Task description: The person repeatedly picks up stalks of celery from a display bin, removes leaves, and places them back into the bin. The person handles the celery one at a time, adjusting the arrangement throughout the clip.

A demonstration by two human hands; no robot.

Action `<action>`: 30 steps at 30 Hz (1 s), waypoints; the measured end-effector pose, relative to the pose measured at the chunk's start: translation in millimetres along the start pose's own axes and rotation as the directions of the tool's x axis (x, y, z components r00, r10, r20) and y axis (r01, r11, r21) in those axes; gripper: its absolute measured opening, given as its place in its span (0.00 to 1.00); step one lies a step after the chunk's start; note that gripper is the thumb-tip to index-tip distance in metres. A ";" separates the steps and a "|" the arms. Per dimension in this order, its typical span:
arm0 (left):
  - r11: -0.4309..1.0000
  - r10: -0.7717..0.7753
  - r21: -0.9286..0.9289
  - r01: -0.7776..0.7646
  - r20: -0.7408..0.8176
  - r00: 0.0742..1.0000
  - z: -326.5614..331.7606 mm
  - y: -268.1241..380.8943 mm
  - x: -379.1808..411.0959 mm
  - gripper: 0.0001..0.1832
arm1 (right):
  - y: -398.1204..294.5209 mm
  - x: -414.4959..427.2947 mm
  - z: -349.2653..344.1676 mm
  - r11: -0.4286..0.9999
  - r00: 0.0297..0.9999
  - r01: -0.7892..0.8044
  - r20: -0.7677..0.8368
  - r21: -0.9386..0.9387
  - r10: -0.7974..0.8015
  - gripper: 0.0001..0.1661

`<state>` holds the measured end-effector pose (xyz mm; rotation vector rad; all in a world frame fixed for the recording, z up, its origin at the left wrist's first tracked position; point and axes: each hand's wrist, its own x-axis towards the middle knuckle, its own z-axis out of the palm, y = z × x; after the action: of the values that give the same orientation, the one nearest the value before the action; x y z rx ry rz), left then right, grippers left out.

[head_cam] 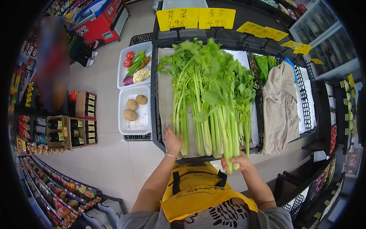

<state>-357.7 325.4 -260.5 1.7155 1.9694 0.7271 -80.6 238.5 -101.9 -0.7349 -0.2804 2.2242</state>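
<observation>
My right hand [241, 162] grips the base of a celery bunch [226, 126], whose stalk ends stick out over the bin's front edge. The leaves of this bunch rest over other celery and look slightly blurred. More celery [201, 123] lies side by side on a beige cloth [165, 100] in the black display bin [155, 120], leaves away from me. At the bin's left front, my left hand [173, 141] lies on the cloth, fingers spread, its thumb beside the leftmost stalks [184, 128]. Thinner leafy stalks with roots [246, 114] lie at the right.
White trays hold tomatoes [130, 55], green peppers [137, 61], cauliflower [142, 75] and potatoes [132, 104]. Right of the celery, a crumpled cloth [280, 106] lies near green peppers [261, 65]. Yellow price signs [177, 18] stand behind. A person [81, 48] stands near a red freezer [110, 20].
</observation>
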 end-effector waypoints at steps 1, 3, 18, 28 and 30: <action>0.997 -0.076 0.008 0.076 0.058 0.995 6.2 -3.7 -1.2 0.39 | -1.0 -0.2 2.1 1.000 1.000 -0.003 -0.029 -0.031 0.002 0.26; 0.975 -0.223 0.034 0.220 0.174 0.959 18.2 -1.7 -5.4 0.44 | -2.4 -0.4 3.5 0.996 0.996 -0.006 -0.093 -0.092 -0.002 0.26; 0.675 -0.255 -0.557 0.484 0.439 0.862 -40.2 14.8 11.4 0.13 | -11.8 -24.6 13.7 0.992 0.994 0.098 -0.029 -0.077 -0.101 0.28; 0.351 -0.037 -0.676 0.647 0.681 0.732 -235.4 97.9 -4.6 0.16 | -40.4 -50.8 54.3 0.948 0.970 0.239 0.108 -0.209 -0.220 0.23; 0.343 -0.058 -0.695 0.632 0.656 0.753 -253.9 102.9 -10.4 0.18 | -44.7 -52.0 52.8 0.947 0.962 0.244 0.176 -0.208 -0.209 0.23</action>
<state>-436.6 297.8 0.6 0.6087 1.0742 0.7924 -56.4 232.8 -19.0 -0.6179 -0.6728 2.0488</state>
